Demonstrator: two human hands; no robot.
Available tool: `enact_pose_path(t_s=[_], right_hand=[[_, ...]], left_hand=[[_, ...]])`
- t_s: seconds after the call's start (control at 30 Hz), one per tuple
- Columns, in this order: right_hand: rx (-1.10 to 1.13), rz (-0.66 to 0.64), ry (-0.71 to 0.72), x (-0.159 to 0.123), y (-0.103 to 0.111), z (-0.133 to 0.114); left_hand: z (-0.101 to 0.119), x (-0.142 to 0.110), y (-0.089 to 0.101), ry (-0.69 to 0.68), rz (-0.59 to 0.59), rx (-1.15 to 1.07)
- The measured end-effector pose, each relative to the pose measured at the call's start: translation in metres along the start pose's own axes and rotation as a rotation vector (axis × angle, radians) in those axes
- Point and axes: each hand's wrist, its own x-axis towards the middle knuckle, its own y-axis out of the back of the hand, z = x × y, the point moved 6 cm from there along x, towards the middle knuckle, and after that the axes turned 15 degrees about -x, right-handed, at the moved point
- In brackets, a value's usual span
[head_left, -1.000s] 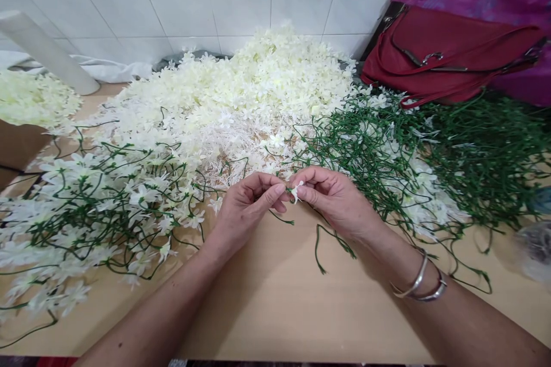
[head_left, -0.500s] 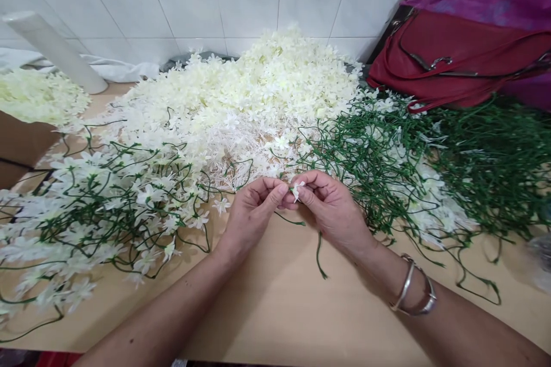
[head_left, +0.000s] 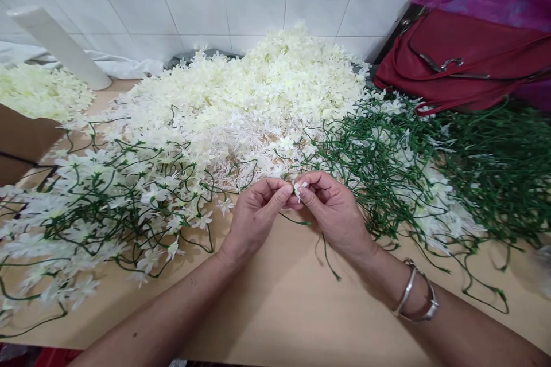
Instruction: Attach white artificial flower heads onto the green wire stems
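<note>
My left hand (head_left: 253, 215) and my right hand (head_left: 333, 209) meet at the middle of the wooden table (head_left: 275, 304), fingertips pinched together. Between them sits a small white fabric flower (head_left: 298, 188) on a thin green stem (head_left: 321, 241) that trails down under my right hand. My right thumb and forefinger pinch the flower; my left fingers close on the stem beside it. Two metal bangles (head_left: 415, 292) ring my right wrist.
A big heap of loose cream flowers (head_left: 258, 92) lies behind the hands. Finished flowered stems (head_left: 107, 200) spread to the left, bare green stems (head_left: 451, 160) to the right. A red bag (head_left: 465, 63) sits at back right, a white tube (head_left: 60, 46) at back left.
Both hands have stayed pinched on the flower and stem with only slight finger shifts. The view has drifted a little, so everything sits slightly further right in the picture.
</note>
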Motion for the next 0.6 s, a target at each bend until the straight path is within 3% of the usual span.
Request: enact_pose_path(t_s=[0.33,0.6], right_hand=[[-0.120,-0.018,-0.014,0.000,0.010,-0.005],[-0.192,0.129,0.088,0.002,0.032,-0.022]], left_hand=[[0.001,-0.001,0.000,-0.006,-0.027,0.017],[0.004,-0.002,0.008,-0.033,-0.038,0.102]])
